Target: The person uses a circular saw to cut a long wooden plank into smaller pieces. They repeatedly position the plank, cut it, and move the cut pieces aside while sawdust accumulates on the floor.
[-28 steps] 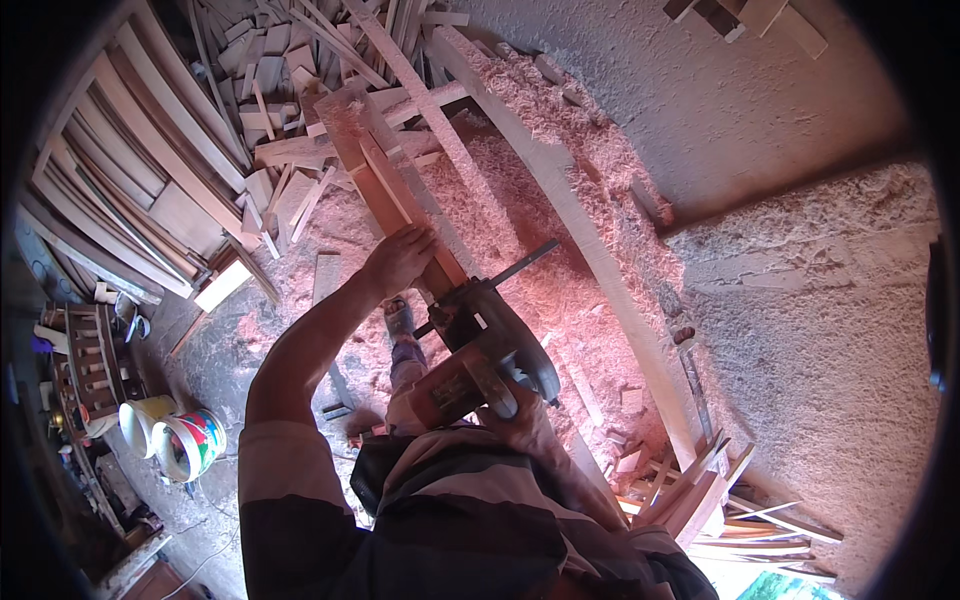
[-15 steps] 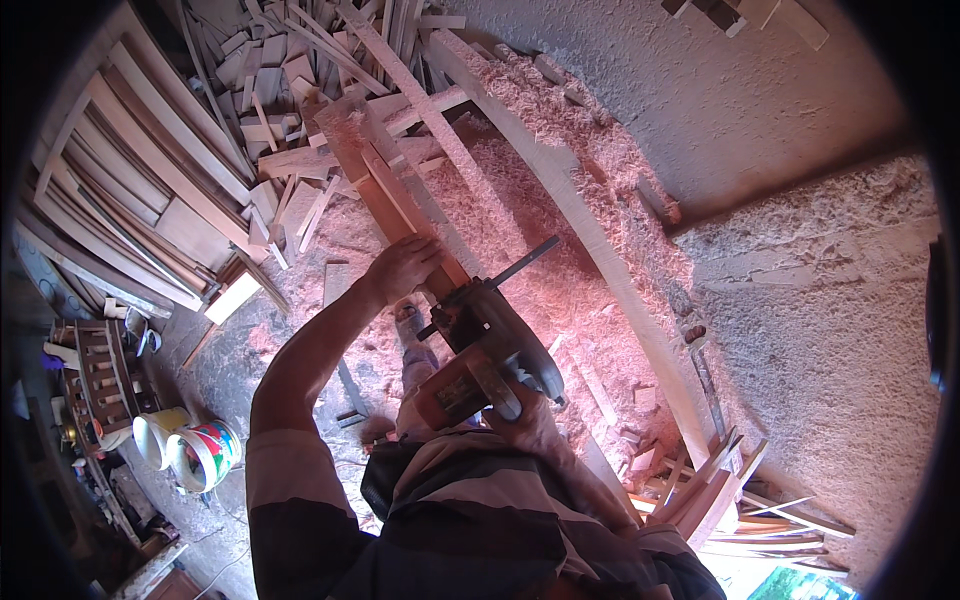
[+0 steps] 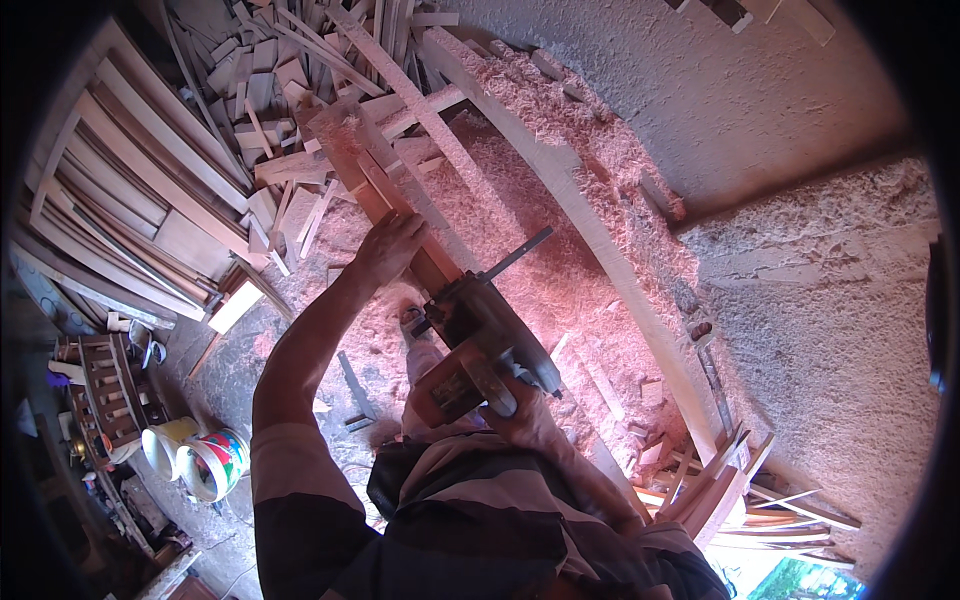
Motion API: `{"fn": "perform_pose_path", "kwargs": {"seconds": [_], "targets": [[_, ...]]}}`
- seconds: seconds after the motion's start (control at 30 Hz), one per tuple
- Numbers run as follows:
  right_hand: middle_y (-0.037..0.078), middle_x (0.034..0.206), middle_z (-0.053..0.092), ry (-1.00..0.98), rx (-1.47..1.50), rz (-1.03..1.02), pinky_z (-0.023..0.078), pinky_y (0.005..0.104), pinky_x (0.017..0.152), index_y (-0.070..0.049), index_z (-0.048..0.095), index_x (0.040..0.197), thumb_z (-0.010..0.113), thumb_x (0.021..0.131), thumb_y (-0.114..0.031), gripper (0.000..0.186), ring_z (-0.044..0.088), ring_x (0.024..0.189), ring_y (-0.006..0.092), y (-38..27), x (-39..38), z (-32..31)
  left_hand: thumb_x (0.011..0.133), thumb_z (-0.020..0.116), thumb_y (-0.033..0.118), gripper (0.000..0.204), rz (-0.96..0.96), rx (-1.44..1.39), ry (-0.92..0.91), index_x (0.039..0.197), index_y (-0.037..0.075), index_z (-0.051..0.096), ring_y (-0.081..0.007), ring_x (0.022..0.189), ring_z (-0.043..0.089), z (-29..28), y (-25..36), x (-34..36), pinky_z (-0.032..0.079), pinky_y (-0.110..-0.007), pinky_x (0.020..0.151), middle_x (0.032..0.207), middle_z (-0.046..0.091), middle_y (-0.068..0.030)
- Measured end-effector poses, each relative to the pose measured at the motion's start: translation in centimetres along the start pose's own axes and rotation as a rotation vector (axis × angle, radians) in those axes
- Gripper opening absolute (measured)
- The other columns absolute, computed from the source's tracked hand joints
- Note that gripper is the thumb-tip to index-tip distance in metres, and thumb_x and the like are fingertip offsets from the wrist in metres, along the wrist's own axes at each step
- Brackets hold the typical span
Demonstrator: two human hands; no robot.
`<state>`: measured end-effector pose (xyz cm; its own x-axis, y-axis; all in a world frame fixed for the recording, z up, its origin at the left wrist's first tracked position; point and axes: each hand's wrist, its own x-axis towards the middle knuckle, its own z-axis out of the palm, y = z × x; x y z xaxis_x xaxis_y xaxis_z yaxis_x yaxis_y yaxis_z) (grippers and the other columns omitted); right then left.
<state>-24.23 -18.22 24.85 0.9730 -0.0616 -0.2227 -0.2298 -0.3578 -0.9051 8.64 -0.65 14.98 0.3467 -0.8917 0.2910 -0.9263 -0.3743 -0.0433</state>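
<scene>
My right hand [image 3: 522,415] is wrapped around the rear handle of a dark hand-held circular saw [image 3: 490,325]. A flat metal fence bar [image 3: 518,255] sticks out from the saw's front to the right. The saw sits at the near end of a reddish wooden board [image 3: 433,265], its blade hidden from view. Ahead of the saw, my left hand [image 3: 393,245] grips the board with its fingers laid across it. The board runs away from me to the far left, where a thicker timber [image 3: 335,135] covered in dust lies.
Pink-lit shavings [image 3: 590,300] cover the floor. A long curved beam [image 3: 600,240] lies to the right, before a rough wall [image 3: 800,280]. Offcuts [image 3: 265,90] are heaped at the far left, beside stacked boards [image 3: 150,160]. Buckets [image 3: 213,467] stand at left; wood strips [image 3: 715,490] lie lower right.
My left hand has shifted slightly forward and left along the board. The saw has stayed nearly in place, only slightly left in the picture, still in my right hand.
</scene>
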Motion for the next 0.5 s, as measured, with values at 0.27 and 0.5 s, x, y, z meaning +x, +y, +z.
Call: {"fn": "perform_pose_path", "kwargs": {"seconds": [0.27, 0.5], "targets": [[0.019, 0.102, 0.070, -0.018, -0.022, 0.021, 0.055, 0.0396, 0.079, -0.007, 0.061, 0.127, 0.074, 0.081, -0.013, 0.048, 0.071, 0.098, 0.0337, -0.2, 2.5, 0.8, 0.061, 0.085, 0.034, 0.088, 0.140, -0.032, -0.161, 0.136, 0.004, 0.050, -0.0273, 0.132, 0.047, 2.0, -3.3, -1.0, 0.035, -0.039, 0.115, 0.139, 0.050, -0.0112], [0.019, 0.102, 0.070, 0.015, 0.029, -0.018, 0.055, 0.0395, 0.079, -0.007, 0.062, 0.125, 0.072, 0.080, -0.011, 0.046, 0.070, 0.099, 0.0345, -1.1, 4.9, 1.6, 0.062, 0.085, 0.034, 0.090, 0.175, -0.058, -0.209, 0.139, 0.006, 0.049, -0.0275, 0.131, 0.047, 2.0, -4.1, -0.6, 0.035, -0.038, 0.115, 0.140, 0.050, -0.0092]]}}
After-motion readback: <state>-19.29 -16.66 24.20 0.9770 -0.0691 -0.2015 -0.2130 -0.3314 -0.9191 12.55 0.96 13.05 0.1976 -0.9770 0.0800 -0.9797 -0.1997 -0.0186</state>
